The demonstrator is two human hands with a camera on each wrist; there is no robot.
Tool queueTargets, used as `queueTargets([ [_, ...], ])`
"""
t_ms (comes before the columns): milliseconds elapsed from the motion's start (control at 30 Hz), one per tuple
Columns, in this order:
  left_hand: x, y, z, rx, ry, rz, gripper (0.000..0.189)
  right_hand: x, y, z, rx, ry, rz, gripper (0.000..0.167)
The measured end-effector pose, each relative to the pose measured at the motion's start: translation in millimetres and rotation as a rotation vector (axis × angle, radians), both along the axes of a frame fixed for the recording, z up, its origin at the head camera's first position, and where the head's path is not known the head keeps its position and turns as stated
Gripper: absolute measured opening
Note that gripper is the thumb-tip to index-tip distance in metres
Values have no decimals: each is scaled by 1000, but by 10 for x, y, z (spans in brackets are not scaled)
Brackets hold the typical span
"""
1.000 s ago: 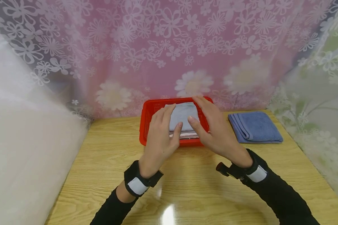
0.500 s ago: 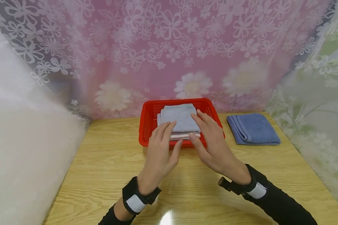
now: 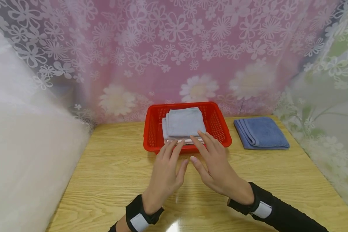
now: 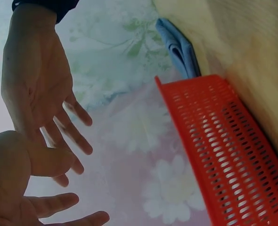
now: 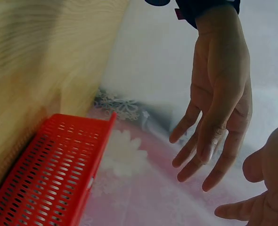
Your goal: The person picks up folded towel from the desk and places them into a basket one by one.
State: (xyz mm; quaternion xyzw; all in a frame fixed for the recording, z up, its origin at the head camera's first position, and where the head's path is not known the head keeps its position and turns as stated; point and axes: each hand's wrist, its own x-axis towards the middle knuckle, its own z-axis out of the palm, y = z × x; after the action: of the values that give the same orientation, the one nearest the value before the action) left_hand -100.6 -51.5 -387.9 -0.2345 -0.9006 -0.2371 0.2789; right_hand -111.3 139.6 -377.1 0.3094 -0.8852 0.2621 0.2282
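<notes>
A red plastic basket with slotted walls stands at the back of the table. Inside it lies a stack of folded cloths, with a pale grey-blue towel on top and pinkish white edges beneath. My left hand hovers in front of the basket with its fingers spread and nothing in them. Beside it, my right hand is likewise held above the table, fingers extended and holding nothing. In the wrist views both hands are apart from the basket's front wall.
To the right of the basket lies a folded blue towel on the wooden table. A pink floral curtain hangs behind, and pale sheets close off the left and right sides.
Both hands have drawn back from over the basket toward the person, still spread. The basket's towels are now less covered. The blue towel stays in place.
</notes>
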Motion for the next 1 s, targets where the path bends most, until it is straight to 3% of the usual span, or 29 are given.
queueTargets([
  [367,159,45,-274,-58,-101,-10,57,107,8,-278,99,-138,-35,59],
  [633,189,29,-464,-76,-107,-15,57,144,37,-444,105,-163,-55,56],
  [1000,210,-12,-656,-94,-211,24,59,180,64,-675,141,-160,-61,48],
])
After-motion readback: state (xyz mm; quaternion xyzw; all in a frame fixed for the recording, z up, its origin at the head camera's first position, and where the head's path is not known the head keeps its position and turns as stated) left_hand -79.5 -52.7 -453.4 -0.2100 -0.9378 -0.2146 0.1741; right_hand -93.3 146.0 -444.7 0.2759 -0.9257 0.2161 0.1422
